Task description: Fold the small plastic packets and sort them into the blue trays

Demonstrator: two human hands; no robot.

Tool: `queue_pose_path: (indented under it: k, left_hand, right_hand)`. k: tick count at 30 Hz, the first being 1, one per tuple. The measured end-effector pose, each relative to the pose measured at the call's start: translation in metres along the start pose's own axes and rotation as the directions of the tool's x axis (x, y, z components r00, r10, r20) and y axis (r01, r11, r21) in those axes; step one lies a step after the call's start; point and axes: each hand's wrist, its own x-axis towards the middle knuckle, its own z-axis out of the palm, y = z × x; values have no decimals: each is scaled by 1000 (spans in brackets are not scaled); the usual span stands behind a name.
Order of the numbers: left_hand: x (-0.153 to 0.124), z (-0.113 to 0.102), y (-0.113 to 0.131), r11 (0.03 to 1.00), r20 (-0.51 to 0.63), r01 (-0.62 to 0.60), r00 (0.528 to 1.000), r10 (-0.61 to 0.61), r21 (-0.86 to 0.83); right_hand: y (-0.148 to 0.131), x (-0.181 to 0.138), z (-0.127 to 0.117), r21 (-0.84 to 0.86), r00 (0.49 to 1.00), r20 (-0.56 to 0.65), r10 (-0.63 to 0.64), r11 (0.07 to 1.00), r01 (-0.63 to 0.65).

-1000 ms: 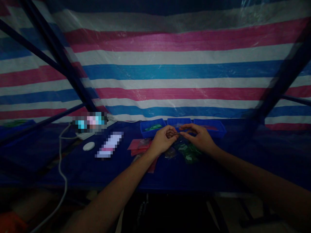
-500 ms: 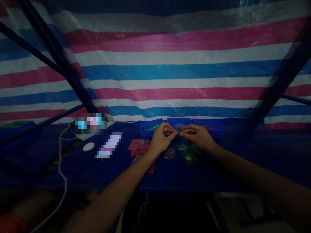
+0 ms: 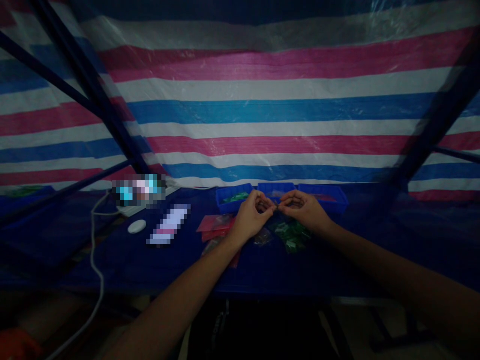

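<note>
My left hand (image 3: 255,214) and my right hand (image 3: 304,210) meet fingertip to fingertip above the table, each closed in a pinch. Whatever lies between the fingertips is small and dark, too dim to name. Below my right hand is a pile of green plastic packets (image 3: 292,237). A small clear bag (image 3: 262,237) with brownish contents lies under the gap between the hands. Pink-red packets (image 3: 214,226) are stacked beside my left wrist, partly covered by the forearm.
Behind the hands stand three blue trays: a left one (image 3: 224,193) with green packets, a middle one (image 3: 276,187), and a right one (image 3: 339,200) with reddish contents. To the left are a lit phone (image 3: 169,225), a white round object (image 3: 137,227) and a power strip (image 3: 131,208) with a cable.
Both hands stay almost in place, still pinched together. My left fingers have curled slightly differently, and the fingertips sit marginally lower. Packets and trays look unchanged.
</note>
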Motion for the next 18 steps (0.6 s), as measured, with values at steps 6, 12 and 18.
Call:
queue_pose_path:
  k: [6, 12, 18]
  left_hand:
    - [-1, -5, 4, 981, -59, -50, 996, 62, 189]
    - [-4, -7, 15, 962, 52, -100, 995, 90, 253]
    - [-8, -4, 20, 968, 169, -108, 983, 71, 225]
  right_hand:
    - [-1, 3, -5, -76, 994, -106, -31, 997, 23]
    - [-15, -4, -4, -369, 937, -205, -281, 910, 192]
    - [-11, -11, 1, -429, 932, 20, -363, 839, 336]
